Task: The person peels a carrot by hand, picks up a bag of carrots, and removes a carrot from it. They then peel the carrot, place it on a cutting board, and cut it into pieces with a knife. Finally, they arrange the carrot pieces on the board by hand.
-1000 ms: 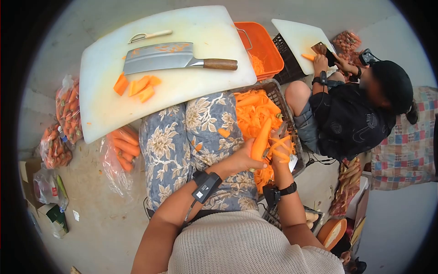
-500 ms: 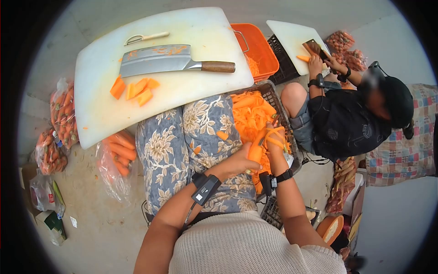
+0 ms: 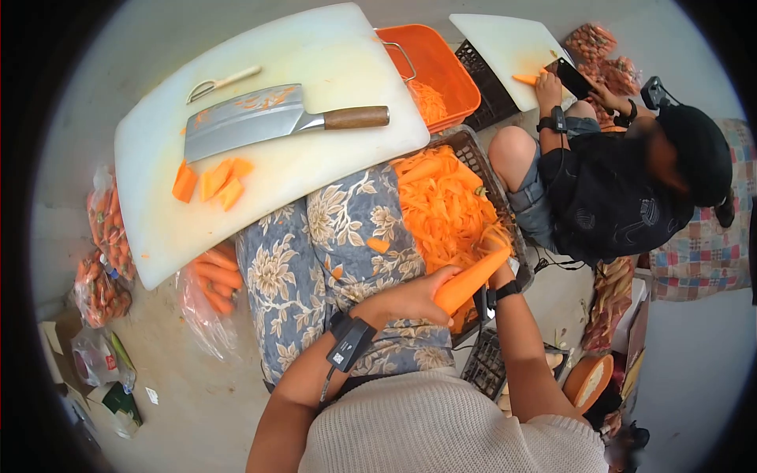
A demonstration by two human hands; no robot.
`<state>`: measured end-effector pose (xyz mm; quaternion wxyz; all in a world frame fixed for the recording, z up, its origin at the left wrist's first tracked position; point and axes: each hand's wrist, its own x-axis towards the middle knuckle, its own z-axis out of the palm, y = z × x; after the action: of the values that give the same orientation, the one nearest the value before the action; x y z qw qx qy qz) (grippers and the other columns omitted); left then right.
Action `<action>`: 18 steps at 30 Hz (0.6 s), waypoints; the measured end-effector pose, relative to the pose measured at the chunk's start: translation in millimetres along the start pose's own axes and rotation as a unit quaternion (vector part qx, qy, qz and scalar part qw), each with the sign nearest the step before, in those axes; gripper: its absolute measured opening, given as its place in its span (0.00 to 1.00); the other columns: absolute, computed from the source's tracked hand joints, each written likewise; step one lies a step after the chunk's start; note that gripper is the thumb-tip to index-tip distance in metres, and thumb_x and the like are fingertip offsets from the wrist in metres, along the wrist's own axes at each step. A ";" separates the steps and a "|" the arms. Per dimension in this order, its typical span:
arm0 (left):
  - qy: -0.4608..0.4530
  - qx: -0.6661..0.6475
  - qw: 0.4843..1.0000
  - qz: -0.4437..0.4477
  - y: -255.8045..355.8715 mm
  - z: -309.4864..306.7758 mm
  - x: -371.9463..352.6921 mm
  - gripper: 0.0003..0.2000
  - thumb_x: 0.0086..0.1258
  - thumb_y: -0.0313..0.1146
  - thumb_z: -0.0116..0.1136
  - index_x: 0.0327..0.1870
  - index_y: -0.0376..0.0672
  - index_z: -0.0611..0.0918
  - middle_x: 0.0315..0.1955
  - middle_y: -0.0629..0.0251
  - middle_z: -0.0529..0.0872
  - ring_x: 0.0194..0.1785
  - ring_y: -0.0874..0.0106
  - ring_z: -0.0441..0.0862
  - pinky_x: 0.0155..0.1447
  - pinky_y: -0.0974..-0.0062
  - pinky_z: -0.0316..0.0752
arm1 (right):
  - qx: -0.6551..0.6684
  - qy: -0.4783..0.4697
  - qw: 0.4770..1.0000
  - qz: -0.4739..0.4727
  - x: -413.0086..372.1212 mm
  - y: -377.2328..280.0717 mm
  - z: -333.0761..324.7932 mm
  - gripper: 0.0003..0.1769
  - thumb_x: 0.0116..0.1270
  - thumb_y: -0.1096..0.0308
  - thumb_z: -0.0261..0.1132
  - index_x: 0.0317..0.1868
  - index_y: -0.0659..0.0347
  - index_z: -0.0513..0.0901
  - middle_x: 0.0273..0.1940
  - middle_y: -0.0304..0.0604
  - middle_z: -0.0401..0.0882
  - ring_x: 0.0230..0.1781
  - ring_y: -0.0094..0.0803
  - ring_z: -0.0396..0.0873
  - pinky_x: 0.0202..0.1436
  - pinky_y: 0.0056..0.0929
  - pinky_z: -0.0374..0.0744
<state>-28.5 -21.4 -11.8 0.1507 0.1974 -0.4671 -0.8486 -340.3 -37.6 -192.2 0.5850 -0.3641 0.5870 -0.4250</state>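
My left hand (image 3: 423, 298) grips the thick end of a peeled orange carrot (image 3: 473, 281), which points up and right over my lap. At the carrot's narrow end is my right hand (image 3: 502, 273), its fingers curled and mostly hidden behind the carrot; what they hold cannot be made out. Thin orange strips hang around that tip. Beneath it, a dark crate (image 3: 467, 146) is heaped with carrot peelings (image 3: 441, 201). A cleaver (image 3: 252, 122) with a wooden handle lies on the white cutting board (image 3: 315, 63), near a peeler (image 3: 225, 82) and several cut carrot pieces (image 3: 214, 183).
An orange basin (image 3: 441, 59) with shredded carrot stands behind the crate. To the right, a co-worker (image 3: 623, 189) cuts a carrot on another board (image 3: 505, 47). Bags of carrots (image 3: 110, 221) sit at left, and an open bag of carrots (image 3: 214, 280) lies beside my legs.
The carrot has swung from steeply upright to a longer slant up and right. My right hand has shifted down and right, toward the crate's edge. The view has turned slightly.
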 end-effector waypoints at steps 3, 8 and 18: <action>0.024 -0.126 0.991 -0.039 1.9 -0.1 0.3 0.41 0.49 0.23 0.64 0.65 0.39 0.54 0.48 0.60 0.69 0.49 0.73 0.71 0.50 0.76 0.69 | -0.412 0.094 0.895 -0.142 -1.1 73.1 -29.4 0.14 0.55 0.61 0.63 0.35 0.62 0.73 0.25 0.46 0.75 0.25 0.36 0.77 0.25 0.31 0.73; 0.065 -0.318 0.944 -0.055 6.3 -7.2 4.0 0.38 0.54 0.21 0.60 0.66 0.44 0.53 0.42 0.57 0.75 0.43 0.68 0.76 0.43 0.72 0.73 | -0.308 0.127 0.942 -0.042 -56.5 -31.1 53.8 0.13 0.58 0.65 0.61 0.38 0.66 0.72 0.30 0.49 0.74 0.30 0.38 0.77 0.32 0.30 0.76; 0.047 -0.474 0.880 0.000 4.4 -12.5 5.5 0.27 0.62 0.30 0.54 0.62 0.42 0.60 0.36 0.54 0.76 0.38 0.65 0.76 0.41 0.68 0.73 | -0.324 0.313 0.842 -0.295 -51.9 -171.4 115.8 0.15 0.56 0.76 0.62 0.42 0.62 0.66 0.33 0.41 0.69 0.31 0.29 0.69 0.34 0.26 0.70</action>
<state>-27.0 -35.2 -15.3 0.2476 0.1418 -0.0019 -0.9584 -234.3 -62.1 -8.8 0.0654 -0.5363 0.7083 -0.4544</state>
